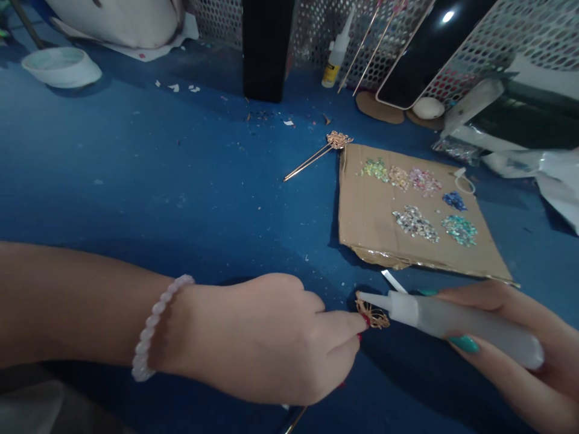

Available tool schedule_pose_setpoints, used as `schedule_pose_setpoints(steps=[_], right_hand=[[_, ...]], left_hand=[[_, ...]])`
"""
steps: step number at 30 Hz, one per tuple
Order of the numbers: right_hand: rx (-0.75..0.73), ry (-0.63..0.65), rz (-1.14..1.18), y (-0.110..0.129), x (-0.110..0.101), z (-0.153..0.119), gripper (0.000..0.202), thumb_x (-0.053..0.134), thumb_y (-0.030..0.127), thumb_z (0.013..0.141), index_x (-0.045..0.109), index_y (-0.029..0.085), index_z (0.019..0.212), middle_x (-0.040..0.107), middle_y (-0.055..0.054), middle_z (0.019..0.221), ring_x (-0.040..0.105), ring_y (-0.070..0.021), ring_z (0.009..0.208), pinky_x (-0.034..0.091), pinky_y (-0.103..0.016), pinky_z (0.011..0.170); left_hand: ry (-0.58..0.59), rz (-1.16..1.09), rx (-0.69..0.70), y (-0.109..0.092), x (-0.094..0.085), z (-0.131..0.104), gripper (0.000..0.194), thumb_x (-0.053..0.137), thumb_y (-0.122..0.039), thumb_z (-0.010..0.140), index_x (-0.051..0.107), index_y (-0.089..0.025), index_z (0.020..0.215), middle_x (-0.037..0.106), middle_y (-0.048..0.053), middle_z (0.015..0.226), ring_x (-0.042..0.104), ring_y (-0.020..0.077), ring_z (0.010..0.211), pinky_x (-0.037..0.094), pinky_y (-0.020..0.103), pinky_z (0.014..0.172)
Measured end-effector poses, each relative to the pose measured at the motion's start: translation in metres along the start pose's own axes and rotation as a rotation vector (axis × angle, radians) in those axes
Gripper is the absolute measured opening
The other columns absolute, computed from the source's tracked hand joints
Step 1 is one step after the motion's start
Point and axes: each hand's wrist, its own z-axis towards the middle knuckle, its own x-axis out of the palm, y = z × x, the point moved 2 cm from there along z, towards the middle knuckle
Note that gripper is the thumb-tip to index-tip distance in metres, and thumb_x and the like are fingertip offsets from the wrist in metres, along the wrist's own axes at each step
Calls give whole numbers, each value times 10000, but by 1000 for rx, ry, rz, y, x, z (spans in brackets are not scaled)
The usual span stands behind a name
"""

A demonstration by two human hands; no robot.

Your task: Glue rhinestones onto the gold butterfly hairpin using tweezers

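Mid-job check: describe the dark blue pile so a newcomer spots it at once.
On the blue table lies a cardboard sheet with six small flake piles. Along its right side, directly beyond the teal pile, sits the dark blue pile, the darkest of all.

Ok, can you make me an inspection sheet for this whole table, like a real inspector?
Surface: blue table, speckled.
Job's things: gold ornament, with the bottle's nozzle right at it; six piles of chips on cardboard; gold hairpin at the cardboard's corner.
Clutter: paper scraps, dish, yellow-labelled glue-type bottle.
Left hand: fingers on the ornament.
Right hand: holds the nozzle bottle.
Cables: nothing seen.
Surroundings: mesh behind, tilted phone, plastic bag at right.
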Motion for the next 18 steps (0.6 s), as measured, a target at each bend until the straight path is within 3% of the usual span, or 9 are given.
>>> schedule_pose_setpoints(steps=[18], right_hand=[[48,28,37,1,-3,1,303,381,613,864,520,346,825,565,45,604,471,-141,435,315,-277,427]], left_hand=[[24,-7,-10,-1,-1,0,332,357,-137,934,619,-116,1137,575,61,1262,574,139,647,450,307,448]])
